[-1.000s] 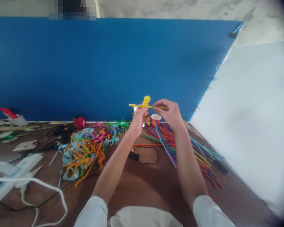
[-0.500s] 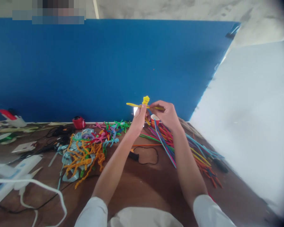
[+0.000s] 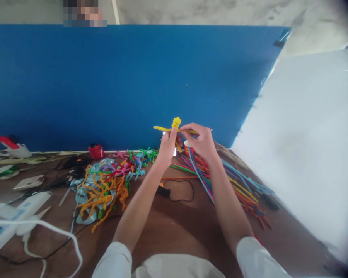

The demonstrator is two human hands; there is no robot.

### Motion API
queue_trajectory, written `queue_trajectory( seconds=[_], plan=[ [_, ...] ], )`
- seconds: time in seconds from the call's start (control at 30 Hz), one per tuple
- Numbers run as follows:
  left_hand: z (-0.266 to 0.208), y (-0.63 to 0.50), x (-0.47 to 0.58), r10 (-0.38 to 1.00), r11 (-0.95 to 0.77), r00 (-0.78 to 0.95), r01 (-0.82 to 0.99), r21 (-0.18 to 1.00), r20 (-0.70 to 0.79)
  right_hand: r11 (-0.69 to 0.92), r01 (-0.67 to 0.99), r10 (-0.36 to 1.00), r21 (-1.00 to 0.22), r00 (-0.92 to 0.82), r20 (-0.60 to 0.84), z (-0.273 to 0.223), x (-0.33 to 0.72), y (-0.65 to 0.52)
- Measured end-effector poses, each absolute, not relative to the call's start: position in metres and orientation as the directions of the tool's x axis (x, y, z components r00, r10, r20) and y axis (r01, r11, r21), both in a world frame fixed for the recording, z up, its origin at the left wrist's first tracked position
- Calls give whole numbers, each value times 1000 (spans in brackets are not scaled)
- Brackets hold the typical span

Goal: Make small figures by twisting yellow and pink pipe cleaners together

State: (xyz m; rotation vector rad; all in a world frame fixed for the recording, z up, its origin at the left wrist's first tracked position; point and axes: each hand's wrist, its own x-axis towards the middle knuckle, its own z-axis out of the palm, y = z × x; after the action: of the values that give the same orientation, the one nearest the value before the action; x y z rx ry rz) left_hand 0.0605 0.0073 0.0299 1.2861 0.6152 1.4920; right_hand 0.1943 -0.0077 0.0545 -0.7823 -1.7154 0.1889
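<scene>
Between my hands, raised above the far side of the table, is a yellow pipe-cleaner figure (image 3: 176, 122) with a coiled top and straight strands out to both sides. My left hand (image 3: 167, 147) is closed around its lower part, thumb just under the coil. One strand points left past that hand, and a short end shows below. My right hand (image 3: 199, 139) pinches the strand on the right between thumb and fingertips. Behind the hands stands a red and white paper cup (image 3: 188, 147), partly covered. A lit white screen behind my left hand is mostly hidden.
Pipe cleaners (image 3: 234, 181) in many colours lie under my right forearm. Left of my left arm is a heap of twisted pipe-cleaner figures (image 3: 104, 193). A black cable (image 3: 193, 191) loops mid-table. A power strip (image 3: 20, 216) and white cord lie at left; a blue partition (image 3: 127, 85) stands behind.
Both hands and the yellow figure appear shifted very slightly left in view. The grips look the same. The blurred person beyond the partition has moved to the right.
</scene>
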Motion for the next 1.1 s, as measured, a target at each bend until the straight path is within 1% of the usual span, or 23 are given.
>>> queue_trajectory(
  seconds=[0.1,0.17,0.27,0.43,0.5,0.6,0.7,0.77,0.87,0.93,1.0,1.1],
  plan=[
    [27,10,62,902,-353,114,-359,864,416,769,456,548,-448,-110,829,55,193,-8],
    [27,11,61,904,-353,108,-360,864,414,766,472,547,-436,-123,828,55,193,-8],
    [30,12,59,931,-303,76,-387,871,357,767,498,541,-405,-162,825,55,195,-8],
    [39,11,51,956,-187,115,-477,859,271,792,558,463,-246,-287,839,56,200,-9],
    [41,10,50,957,-149,143,-504,851,252,785,576,468,-226,-314,826,56,202,-10],
    [43,10,50,959,-96,183,-509,855,216,759,611,490,-227,-306,816,54,203,-9],
    [43,9,50,961,-112,163,-507,855,223,723,637,520,-269,-244,819,53,203,-8],
    [42,7,51,959,-163,124,-493,854,254,700,623,558,-349,-172,812,53,202,-9],
    [41,4,52,944,-247,84,-458,854,318,684,498,640,-533,-59,766,55,199,-11],
    [40,3,52,932,-297,60,-436,850,356,679,393,682,-621,-23,731,57,198,-13],
    [39,4,52,920,-349,24,-406,844,391,675,337,702,-656,-22,712,59,197,-15],
    [39,5,50,903,-408,-25,-365,837,429,675,326,708,-662,-38,705,60,198,-17]
  ],
)
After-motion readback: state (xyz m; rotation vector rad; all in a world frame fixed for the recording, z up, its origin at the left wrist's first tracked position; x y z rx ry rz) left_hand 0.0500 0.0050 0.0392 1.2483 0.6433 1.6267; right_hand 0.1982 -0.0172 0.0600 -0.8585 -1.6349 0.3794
